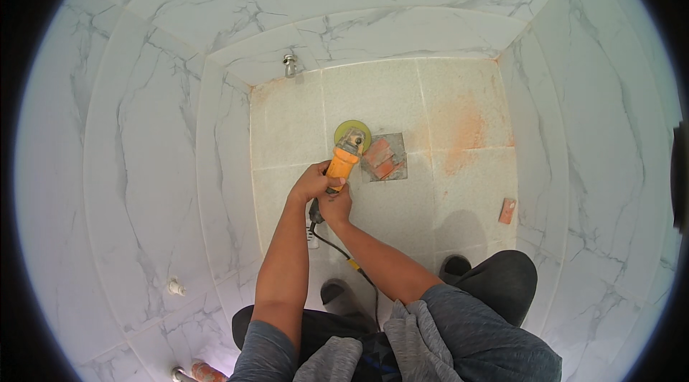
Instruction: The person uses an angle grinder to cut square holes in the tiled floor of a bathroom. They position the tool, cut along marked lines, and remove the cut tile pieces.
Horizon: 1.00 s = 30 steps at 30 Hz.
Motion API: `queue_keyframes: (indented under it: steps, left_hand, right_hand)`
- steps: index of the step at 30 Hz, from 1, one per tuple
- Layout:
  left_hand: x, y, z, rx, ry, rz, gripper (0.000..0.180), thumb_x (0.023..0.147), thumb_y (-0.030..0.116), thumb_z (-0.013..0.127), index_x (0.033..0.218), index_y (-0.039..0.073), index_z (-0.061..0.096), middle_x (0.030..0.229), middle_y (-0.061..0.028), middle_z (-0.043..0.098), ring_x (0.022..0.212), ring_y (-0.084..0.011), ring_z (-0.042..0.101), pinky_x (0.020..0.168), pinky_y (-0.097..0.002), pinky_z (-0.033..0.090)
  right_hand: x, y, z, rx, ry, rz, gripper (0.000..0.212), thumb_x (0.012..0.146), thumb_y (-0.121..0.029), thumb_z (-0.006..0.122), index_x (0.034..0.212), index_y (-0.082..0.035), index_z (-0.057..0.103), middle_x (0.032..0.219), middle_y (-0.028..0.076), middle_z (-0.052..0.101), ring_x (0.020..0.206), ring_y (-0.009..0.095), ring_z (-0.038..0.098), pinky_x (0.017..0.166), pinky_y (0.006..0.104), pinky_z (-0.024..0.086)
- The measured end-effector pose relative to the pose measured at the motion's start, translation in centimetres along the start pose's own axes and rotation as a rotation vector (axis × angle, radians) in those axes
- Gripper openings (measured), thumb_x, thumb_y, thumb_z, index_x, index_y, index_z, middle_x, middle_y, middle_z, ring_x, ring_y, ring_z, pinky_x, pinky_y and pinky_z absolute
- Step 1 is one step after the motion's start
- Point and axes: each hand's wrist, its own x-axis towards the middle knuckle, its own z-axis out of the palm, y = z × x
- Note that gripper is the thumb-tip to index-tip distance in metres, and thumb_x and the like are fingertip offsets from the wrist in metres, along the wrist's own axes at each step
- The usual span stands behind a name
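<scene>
An orange angle grinder [343, 164] with a yellowish-green disc [352, 131] is held out in front of me, low over the tiled floor. My left hand [313, 182] is closed around its body from the left side. My right hand [336, 204] grips the rear end, just below the left. The grinder's black cord [337, 249] trails back between my legs. Right beside the disc is a grey square recess [399, 164] in the floor, with reddish brick pieces [380, 157] lying in it. Whether the disc touches the floor I cannot tell.
Marbled wall tiles [402, 34] surround the pale floor on three sides. A metal tap fitting [289, 64] projects from the far wall, a white plug [176, 286] from the left wall. A loose brick piece [507, 211] lies by the right wall; orange dust [465, 134] stains the floor.
</scene>
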Motion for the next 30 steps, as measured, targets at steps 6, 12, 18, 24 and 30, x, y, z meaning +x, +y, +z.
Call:
queue_keyframes:
  steps: [6, 12, 18, 24, 30]
  left_hand:
    - [-0.7, 0.4, 0.0, 0.021, 0.003, 0.044, 0.065, 0.08, 0.016, 0.082, 0.136, -0.004, 0.058, 0.121, -0.0135, 0.069, 0.109, -0.0228, 0.065, 0.1, -0.0339, 0.049]
    - [-0.6, 0.0, -0.3, 0.102, 0.02, 0.057, 0.065, 0.079, 0.014, 0.082, 0.137, -0.003, 0.059, 0.12, -0.0126, 0.069, 0.108, -0.0223, 0.065, 0.1, -0.0336, 0.049]
    - [0.1, -0.5, -0.7, 0.07, 0.001, 0.052, 0.061, 0.079, 0.011, 0.081, 0.135, -0.002, 0.06, 0.119, -0.0108, 0.07, 0.107, -0.0206, 0.065, 0.098, -0.033, 0.05]
    - [0.2, 0.4, -0.4, 0.007, -0.026, 0.062, 0.059, 0.079, 0.012, 0.081, 0.133, -0.002, 0.061, 0.118, -0.0107, 0.07, 0.106, -0.0206, 0.065, 0.097, -0.0328, 0.05]
    - [0.6, 1.5, -0.2, 0.058, -0.022, 0.04, 0.06, 0.078, 0.013, 0.081, 0.133, -0.002, 0.062, 0.118, -0.0114, 0.07, 0.108, -0.0218, 0.065, 0.097, -0.0332, 0.049]
  right_hand:
    - [-0.1, 0.2, 0.3, -0.006, -0.006, 0.026, 0.055, 0.079, -0.026, 0.079, 0.117, 0.001, 0.049, 0.091, 0.021, 0.071, 0.088, 0.037, 0.072, 0.078, 0.0432, 0.055]
    - [-0.5, 0.2, 0.6, -0.006, -0.026, 0.046, 0.054, 0.079, -0.024, 0.079, 0.116, 0.0, 0.049, 0.087, 0.018, 0.072, 0.085, 0.035, 0.073, 0.078, 0.0423, 0.054]
    - [-0.5, 0.1, 0.8, -0.009, 0.002, 0.046, 0.055, 0.078, -0.025, 0.081, 0.116, 0.0, 0.049, 0.086, 0.017, 0.072, 0.083, 0.036, 0.073, 0.077, 0.0431, 0.055]
    - [0.2, -0.2, 0.6, 0.027, 0.02, 0.04, 0.055, 0.078, -0.026, 0.081, 0.115, -0.001, 0.049, 0.086, 0.017, 0.072, 0.084, 0.036, 0.073, 0.076, 0.0434, 0.055]
    - [0.9, -0.6, 0.4, 0.046, 0.033, 0.009, 0.055, 0.079, -0.026, 0.081, 0.116, -0.001, 0.049, 0.089, 0.018, 0.072, 0.085, 0.036, 0.072, 0.077, 0.0433, 0.055]
